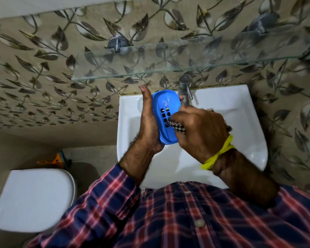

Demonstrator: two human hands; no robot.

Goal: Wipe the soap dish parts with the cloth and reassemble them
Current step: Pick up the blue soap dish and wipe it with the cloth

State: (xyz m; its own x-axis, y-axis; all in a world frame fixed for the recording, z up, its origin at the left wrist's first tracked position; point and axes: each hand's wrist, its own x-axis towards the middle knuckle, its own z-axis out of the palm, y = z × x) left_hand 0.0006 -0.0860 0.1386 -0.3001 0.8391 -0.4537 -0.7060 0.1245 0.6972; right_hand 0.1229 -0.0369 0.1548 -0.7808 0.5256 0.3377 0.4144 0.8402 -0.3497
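Leaf-patterned beige wall tiling (43,72) is seen across the upper part of the view, with a clear glass shelf (168,59) fixed to it on round metal brackets. Below the shelf a white ceramic washbasin (240,111) is mounted against the wall, and a chrome tap (185,86) stands at its back rim. A white toilet with its lid closed (34,199) is placed to the left of the basin, and an orange and teal object (too small to be identified) lies on the floor behind it. A navy and red plaid shirt (186,221) fills the lower edge.

Over the basin a blue oval plastic soap dish part with square drain holes (166,104) is held tilted on edge. It is supported by the left hand (148,126), whose palm is pressed along its left rim while the thumb points upward; fingertips are curled round its far side near the tap, so this grip is closed round the dish. The right hand (200,129), with a yellow thread band (217,153) at the wrist, is closed round a black and white checked cloth (177,127), which is pressed against the perforated face of the dish.
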